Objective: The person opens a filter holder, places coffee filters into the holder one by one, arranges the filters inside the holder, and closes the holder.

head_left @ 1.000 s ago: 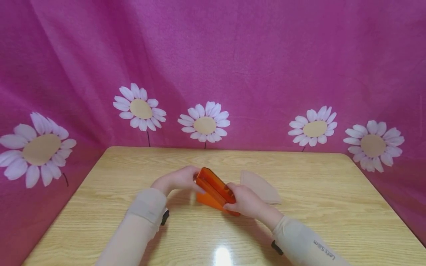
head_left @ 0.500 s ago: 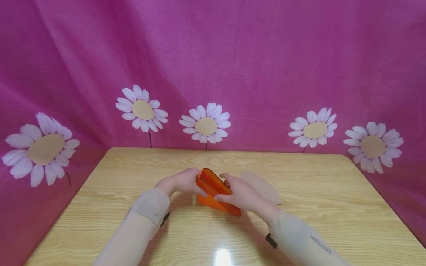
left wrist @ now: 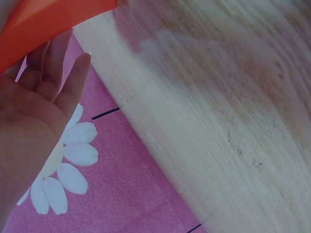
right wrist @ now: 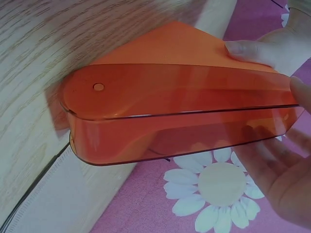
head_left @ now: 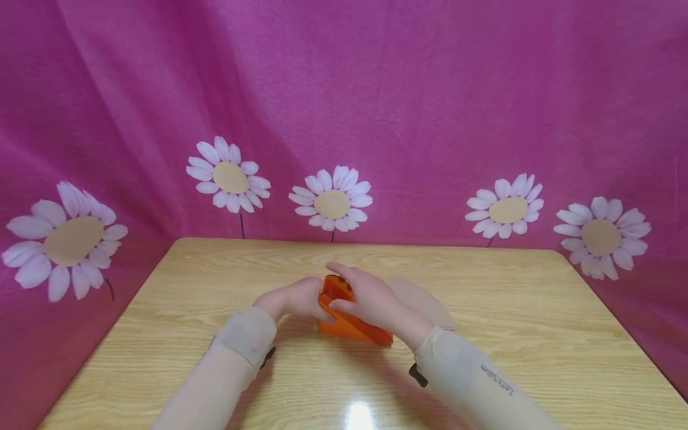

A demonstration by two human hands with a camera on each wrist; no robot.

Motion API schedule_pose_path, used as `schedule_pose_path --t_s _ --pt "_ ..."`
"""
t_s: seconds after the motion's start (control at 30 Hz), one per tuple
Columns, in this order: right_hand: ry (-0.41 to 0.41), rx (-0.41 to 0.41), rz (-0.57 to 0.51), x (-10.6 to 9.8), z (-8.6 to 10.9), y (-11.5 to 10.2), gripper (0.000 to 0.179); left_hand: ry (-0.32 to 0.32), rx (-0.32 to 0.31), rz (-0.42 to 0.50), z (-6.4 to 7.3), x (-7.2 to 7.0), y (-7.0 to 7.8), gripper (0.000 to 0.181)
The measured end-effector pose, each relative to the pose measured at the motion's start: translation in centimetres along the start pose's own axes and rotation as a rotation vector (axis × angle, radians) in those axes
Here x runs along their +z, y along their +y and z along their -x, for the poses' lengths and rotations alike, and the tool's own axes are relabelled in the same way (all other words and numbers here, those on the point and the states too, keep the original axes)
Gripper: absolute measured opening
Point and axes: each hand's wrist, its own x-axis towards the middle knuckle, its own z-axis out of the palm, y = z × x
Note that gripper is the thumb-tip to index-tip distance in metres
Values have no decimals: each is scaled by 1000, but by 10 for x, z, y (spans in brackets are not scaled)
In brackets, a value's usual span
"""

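Note:
A translucent orange plastic case (head_left: 357,325), long and narrow with rounded ends, is held tilted above the table. A flat orange wall with a pointed corner (right wrist: 170,46) extends from it. My left hand (head_left: 301,298) grips its far left end, thumb on the near face; in the left wrist view the fingers (left wrist: 51,63) lie behind the orange wall. My right hand (head_left: 371,298) reaches over the upper part, thumb on one side and fingers on the other. Its fingers (right wrist: 262,162) show along the lower edge in the right wrist view. Part of the case is hidden by this hand.
Behind the right hand, a fan-shaped stack of pale paper filters (head_left: 424,301) with a crimped edge lies on the wooden table (head_left: 510,298). A magenta cloth (head_left: 408,119) printed with white daisies hangs beyond the table's back edge.
My right hand has slid along the case from its near right end up toward the far left end, closer to my left hand. The left hand stays at its end.

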Motion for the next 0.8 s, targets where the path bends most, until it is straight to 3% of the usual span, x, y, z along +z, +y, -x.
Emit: schedule_pose_path --t_s 0.23,0.8 --pt "-3 -25 25 0 0 0 54 -7 -26 40 1 0 -1 41" --pt "-13 5 36 0 0 1 55 -28 -7 57 -1 1 -5 45"
